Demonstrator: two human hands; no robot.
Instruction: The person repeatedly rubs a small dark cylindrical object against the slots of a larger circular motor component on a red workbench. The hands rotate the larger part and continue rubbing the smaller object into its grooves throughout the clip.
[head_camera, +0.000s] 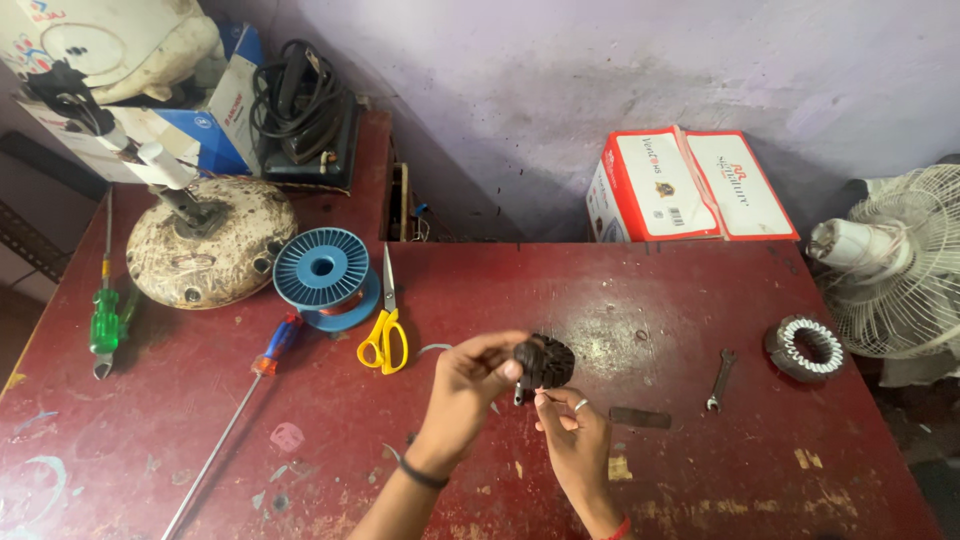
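Left fingers: Your left hand pinches the small dark wound core by its left edge, thumb and fingertips pressed onto it.
Right fingers: Your right hand sits just below the core, thumb and forefinger pressed together at its lower edge. Whether they grip a wire end is too small to tell. A ring shows on one finger.
Core position: You hold the dark wound core in the air above the middle of the red desk, between both hands.
Wrists: A dark band circles your left wrist; a red band shows at your right wrist.
Near right: A flat dark strip lies on the desk just beside your right hand. A small spanner lies farther right, and a ring-shaped stator lies beyond it near the desk edge.
Near left: Yellow-handled scissors lie closed, left of the core. A blue spool of copper wire touches them on the left.
Far left: A long screwdriver with a red and blue handle lies slanted. A green-handled screwdriver lies near the desk edge. A round, worn motor housing stands behind the spool.
Rear: A red and white carton stands against the wall.
Right edge: A white fan with a wire guard stands off the desk.
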